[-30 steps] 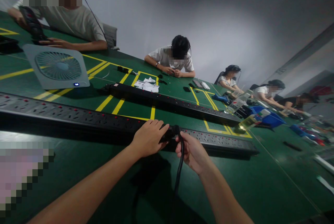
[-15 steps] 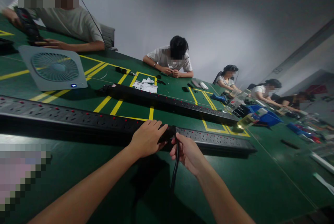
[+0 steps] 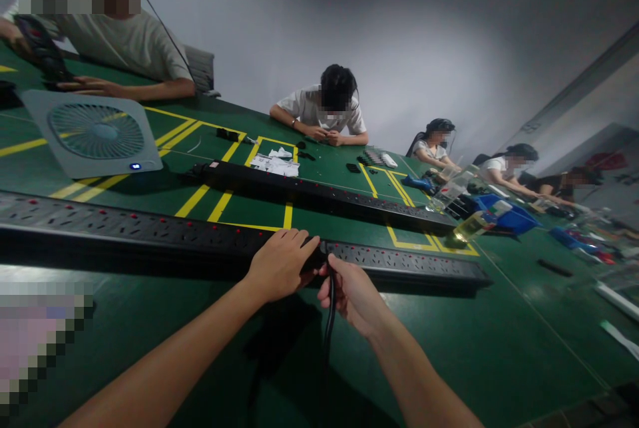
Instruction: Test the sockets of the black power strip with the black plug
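Note:
A long black power strip (image 3: 164,228) with rows of sockets and small red switches lies across the table in front of me. My left hand (image 3: 280,261) is wrapped over its front edge, thumb toward the right. Just right of it, my right hand (image 3: 352,291) pinches a black power cord (image 3: 330,321) close to a black plug-like piece (image 3: 323,248) against the strip. Fingers partly cover that piece, so whether it sits in a socket cannot be told. Below the hands the cord hangs down into shadow.
A second black strip (image 3: 279,185) lies beyond the first. A pale fan (image 3: 100,132) stands at left, a pixelated panel (image 3: 40,341) nearer. White papers (image 3: 275,163), a yellowish bottle (image 3: 472,228) and a blue bin (image 3: 514,218) lie farther off. Several co-workers sit along the green table.
My right hand has shifted slightly left with the cord, closer to my left hand. My left hand stays nearly in place on the strip. The view has moved a little.

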`<state>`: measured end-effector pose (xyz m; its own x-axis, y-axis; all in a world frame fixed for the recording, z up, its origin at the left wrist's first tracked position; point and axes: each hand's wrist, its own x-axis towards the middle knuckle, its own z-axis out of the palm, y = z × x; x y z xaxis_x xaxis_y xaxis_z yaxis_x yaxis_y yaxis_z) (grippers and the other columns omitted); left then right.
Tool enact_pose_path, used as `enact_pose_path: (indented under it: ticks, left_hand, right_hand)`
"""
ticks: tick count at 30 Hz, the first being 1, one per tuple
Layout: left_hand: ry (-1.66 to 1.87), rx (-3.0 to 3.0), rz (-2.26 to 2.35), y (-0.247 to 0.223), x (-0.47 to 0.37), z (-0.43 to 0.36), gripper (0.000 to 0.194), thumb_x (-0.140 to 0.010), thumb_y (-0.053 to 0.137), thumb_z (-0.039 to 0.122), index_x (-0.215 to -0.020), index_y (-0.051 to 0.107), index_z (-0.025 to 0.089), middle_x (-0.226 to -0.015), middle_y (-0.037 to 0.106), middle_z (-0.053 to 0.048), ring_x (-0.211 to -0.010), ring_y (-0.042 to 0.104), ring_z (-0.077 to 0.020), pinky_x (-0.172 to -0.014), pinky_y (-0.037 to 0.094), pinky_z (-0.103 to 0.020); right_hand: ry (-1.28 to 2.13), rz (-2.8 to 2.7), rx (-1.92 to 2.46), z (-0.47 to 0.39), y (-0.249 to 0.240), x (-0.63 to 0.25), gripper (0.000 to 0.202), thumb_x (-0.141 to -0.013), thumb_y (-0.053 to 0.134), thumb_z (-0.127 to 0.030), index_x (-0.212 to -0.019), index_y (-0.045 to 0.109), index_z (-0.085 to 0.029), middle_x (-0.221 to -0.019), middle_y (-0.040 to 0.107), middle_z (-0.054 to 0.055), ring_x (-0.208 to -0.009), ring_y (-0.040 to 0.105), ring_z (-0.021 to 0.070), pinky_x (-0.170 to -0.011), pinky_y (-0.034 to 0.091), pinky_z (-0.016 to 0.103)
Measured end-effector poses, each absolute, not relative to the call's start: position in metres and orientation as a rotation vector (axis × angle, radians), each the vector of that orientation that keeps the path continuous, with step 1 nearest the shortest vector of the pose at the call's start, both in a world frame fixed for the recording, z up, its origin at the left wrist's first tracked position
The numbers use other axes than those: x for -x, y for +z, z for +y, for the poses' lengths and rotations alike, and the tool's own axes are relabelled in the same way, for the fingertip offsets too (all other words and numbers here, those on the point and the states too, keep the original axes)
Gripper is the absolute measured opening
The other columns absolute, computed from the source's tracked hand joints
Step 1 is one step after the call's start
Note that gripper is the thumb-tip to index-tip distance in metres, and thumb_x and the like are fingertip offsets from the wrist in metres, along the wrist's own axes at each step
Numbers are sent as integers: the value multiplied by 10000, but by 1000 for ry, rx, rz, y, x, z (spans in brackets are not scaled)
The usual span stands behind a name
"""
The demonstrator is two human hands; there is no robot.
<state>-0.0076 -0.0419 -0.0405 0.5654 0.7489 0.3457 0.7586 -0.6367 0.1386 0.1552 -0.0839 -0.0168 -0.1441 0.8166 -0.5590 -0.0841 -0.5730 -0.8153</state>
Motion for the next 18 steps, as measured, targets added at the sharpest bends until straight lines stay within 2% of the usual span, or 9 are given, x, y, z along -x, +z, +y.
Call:
enact_pose_path:
  ticks: [5, 7, 9, 11, 12, 15, 18]
  left_hand:
    - [-593, 2742, -1338, -42, 7, -41, 538, -789, 529, 395, -1284, 438, 205, -1151, 542, -116, -1089, 483, -280, -916, 355, -417]
    - [-594, 2734, -1333, -43, 7, -41, 520, -806, 503, 413, -1279, 444, 203, -1152, 543, -118, -1091, 481, -284, -912, 356, -421]
    - [-587, 2728, -1322, -43, 7, -41, 515, -820, 478, 443, -1274, 451, 201, -1144, 546, -121, -1090, 479, -291, -907, 359, -428]
    - [-572, 2725, -1311, -43, 7, -41, 524, -825, 464, 465, -1275, 452, 196, -1128, 550, -123, -1084, 482, -294, -902, 364, -430]
    - [-565, 2727, -1306, -43, 7, -41, 528, -826, 460, 469, -1276, 451, 193, -1118, 552, -124, -1077, 486, -292, -899, 367, -428]
    - [-555, 2732, -1306, -41, 7, -41, 518, -830, 452, 463, -1268, 456, 186, -1088, 556, -121, -1047, 499, -282, -891, 374, -421]
    - [-557, 2729, -1321, -39, 6, -42, 487, -824, 465, 443, -1239, 473, 187, -1079, 557, -118, -1035, 501, -279, -894, 372, -421]
  right_hand:
    - [1619, -1175, 1622, -82, -11, -161, 410, -911, 352, -478, -783, 565, -153, -583, 648, 67, -473, 588, 143, -439, 325, 212]
    - [1260, -1480, 1802, -77, -4, -167, 456, -901, 357, -511, -696, 568, -163, -572, 638, 69, -487, 580, 154, -464, 321, 234]
    - [678, -1700, 1907, -69, 4, -172, 479, -890, 362, -551, -674, 575, -180, -595, 637, 61, -556, 585, 171, -524, 332, 256]
    - [239, -1790, 1889, -57, 9, -174, 479, -900, 326, -564, -751, 600, -200, -694, 662, 58, -674, 598, 191, -590, 338, 270]
    - [156, -1834, 1875, -50, 9, -173, 488, -914, 288, -556, -798, 609, -207, -755, 673, 60, -726, 602, 198, -613, 339, 275]
    - [216, -2012, 1931, -28, 5, -166, 559, -943, 172, -518, -879, 627, -198, -903, 682, 94, -843, 603, 219, -689, 358, 293]
    - [312, -2090, 2007, -12, -7, -160, 582, -952, 140, -482, -924, 639, -182, -971, 679, 117, -913, 599, 240, -787, 362, 333]
